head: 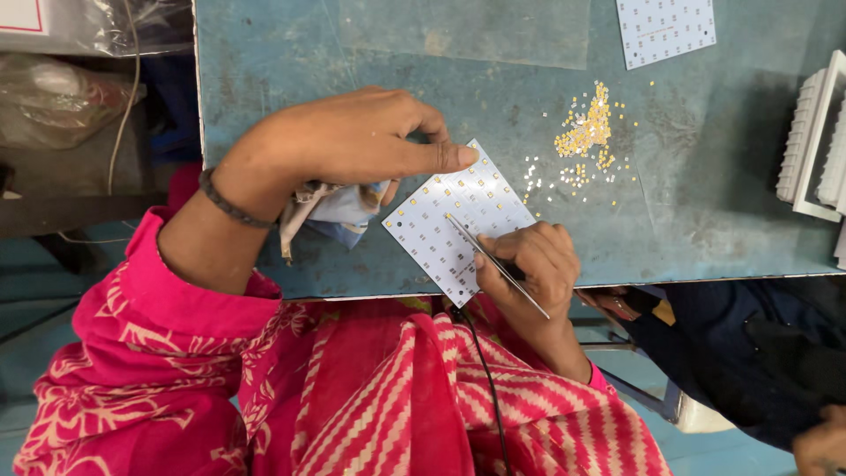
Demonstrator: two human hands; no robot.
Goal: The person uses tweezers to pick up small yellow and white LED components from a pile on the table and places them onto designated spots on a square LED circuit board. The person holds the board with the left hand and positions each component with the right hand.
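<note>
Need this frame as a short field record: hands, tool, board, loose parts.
left hand: fingertip pressing the top corner of the white square circuit board; crumpled cloth beneath the palm
right hand: gripping thin metal tweezers, tip on the board
loose parts: pile of tiny yellow and white components on the worn blue-green table
spare: second white board, top edge

White ridged tray (815,141) cut off at right edge; cloth (339,211) half hidden under left hand (352,141).

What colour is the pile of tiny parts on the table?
Mostly yellow, a few white strays; the pile shows best in the head view.
</note>
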